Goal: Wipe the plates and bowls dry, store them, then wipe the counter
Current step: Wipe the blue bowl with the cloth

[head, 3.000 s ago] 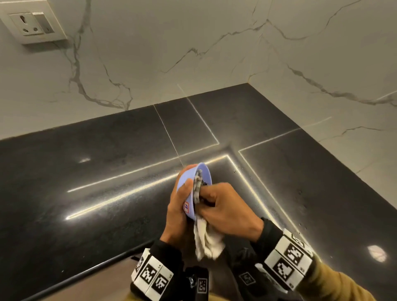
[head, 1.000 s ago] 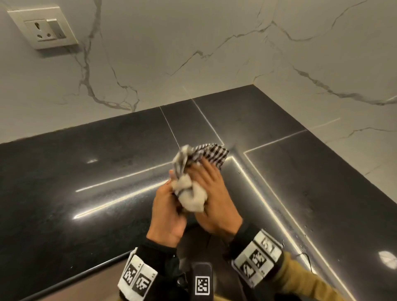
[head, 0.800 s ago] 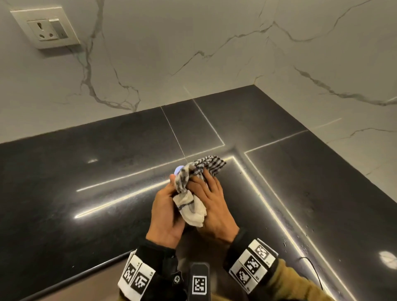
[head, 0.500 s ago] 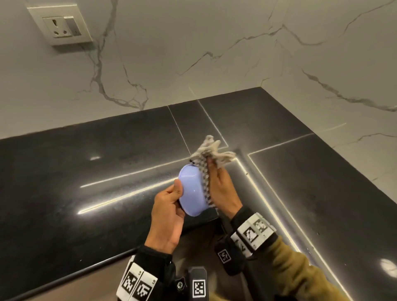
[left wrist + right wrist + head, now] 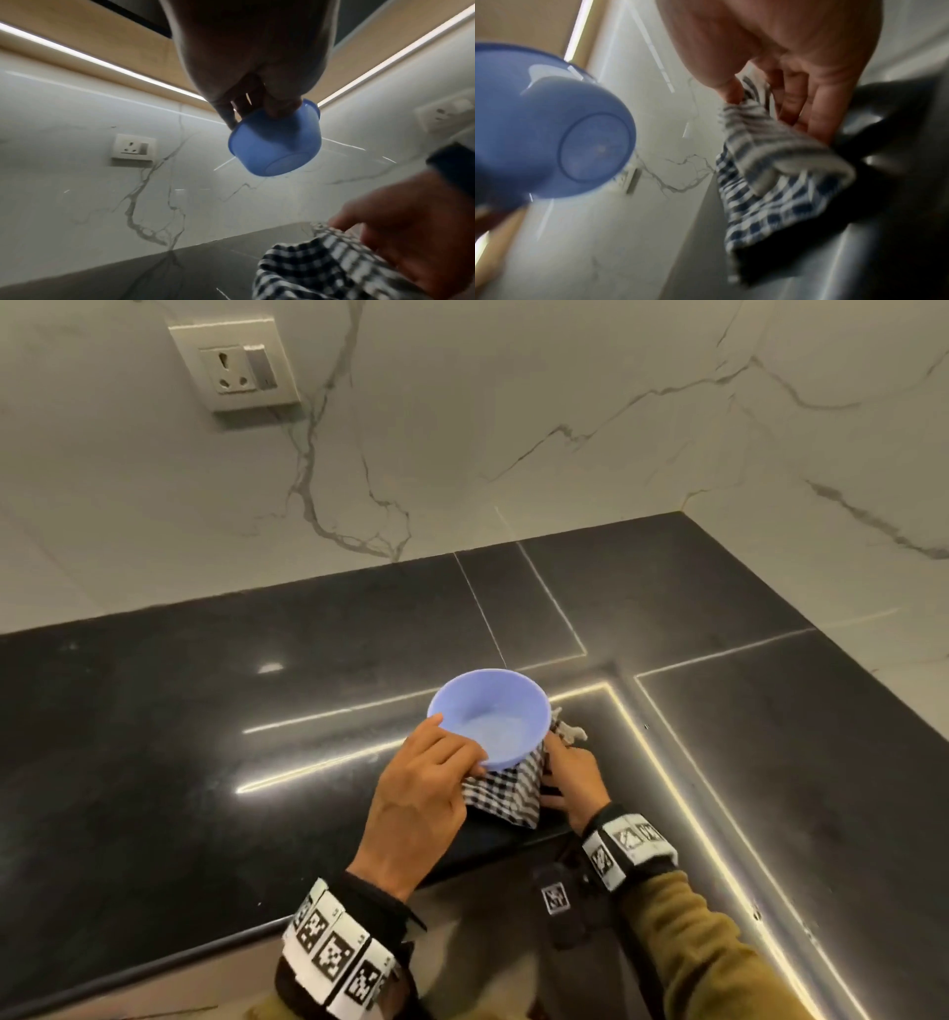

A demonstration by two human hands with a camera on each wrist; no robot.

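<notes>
A small blue plastic bowl is held upright in the air above the black counter; my left hand pinches its near rim with thumb inside and fingers outside. From below, the left wrist view shows the bowl hanging from those fingers. A black-and-white checked cloth hangs just below and right of the bowl, gripped by my right hand. In the right wrist view the cloth droops from the fingers and the bowl is apart from it at left.
White marble walls meet in a corner behind the counter. A wall socket sits on the left wall. Wooden upper cabinets with light strips hang overhead. The counter's front edge runs near my wrists.
The bowl has turned from on its side to upright and the cloth has come off it. My right hand dropped with the cloth below the bowl. The view shifted to the right.
</notes>
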